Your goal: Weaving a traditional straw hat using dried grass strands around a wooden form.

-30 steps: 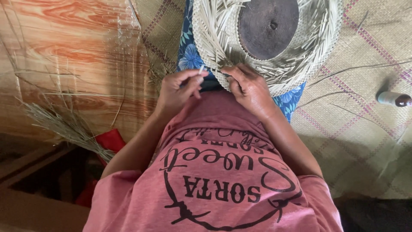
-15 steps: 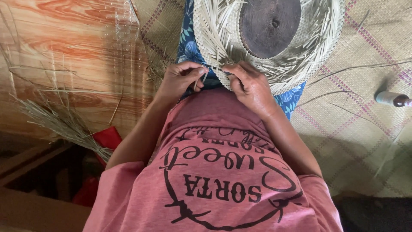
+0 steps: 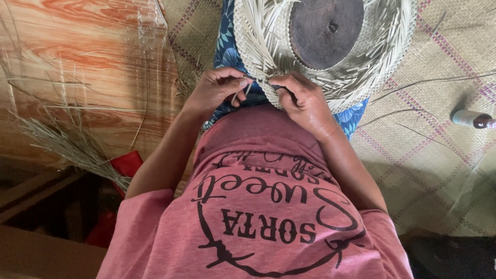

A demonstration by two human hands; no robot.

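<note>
I see my left hand (image 3: pixel 217 90) curled nearly closed, thumb and fingertips pinching a thin pale straw strip (image 3: pixel 243 89) that runs toward the edge of the woven hat (image 3: pixel 268 46). My right hand (image 3: pixel 305 103) sits just beside it, fingers bent tight over the near rim of the hat, pressing the weave between thumb and forefinger; it has hold of the brim itself. The two hands are close together, nearly touching at the fingertips, with the strip bridging the small gap.

The hat lies directly beyond both hands, resting on my lap over a blue flowered cloth (image 3: pixel 227 41). Its brim bristles with loose, uncut straw ends sticking out all round. A dark round wooden block (image 3: pixel 325 31) fills the crown, beyond my right hand, with a small hole near its middle.

Off past my left hand, a bundle of dry straw strands (image 3: pixel 67 144) lies on the orange wood-grain floor (image 3: pixel 77 57), and a red object (image 3: pixel 126 163) shows just behind the bundle's near end, below my left forearm. On the far side of my right hand, well apart from it, a small bottle with a dark cap (image 3: pixel 473 120) lies on its side on the woven mat (image 3: pixel 439 155), which has purple checked lines. A few long single strands trail across the mat between the hat and the bottle.
</note>
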